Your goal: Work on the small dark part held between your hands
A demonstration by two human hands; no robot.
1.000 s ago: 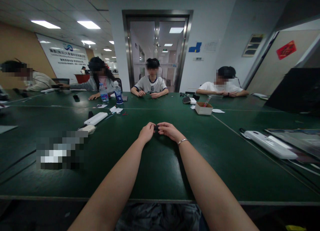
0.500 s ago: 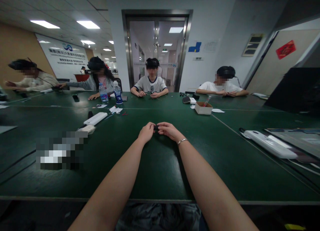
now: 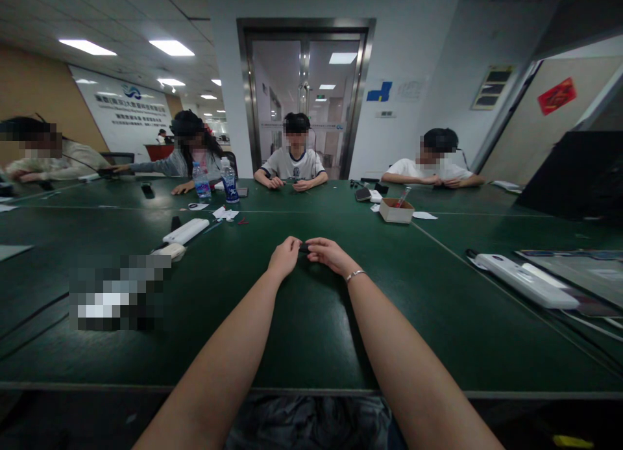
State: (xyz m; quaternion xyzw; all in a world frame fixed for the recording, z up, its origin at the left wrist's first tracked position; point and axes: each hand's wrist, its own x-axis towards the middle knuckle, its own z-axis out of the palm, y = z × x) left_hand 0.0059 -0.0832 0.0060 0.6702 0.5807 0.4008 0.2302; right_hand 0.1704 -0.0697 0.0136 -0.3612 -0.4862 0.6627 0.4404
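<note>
Left hand point(image 3: 283, 258) and right hand point(image 3: 333, 255), nearly closed, pinched a black piece point(image 3: 304, 248); slackening risked dropping it beneath them.

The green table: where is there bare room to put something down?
The tabletop is bare between the right hand and the white device at far right. Another free patch lies farther off, between the paper scraps and the open box. It's crowded around the two bottles.
</note>
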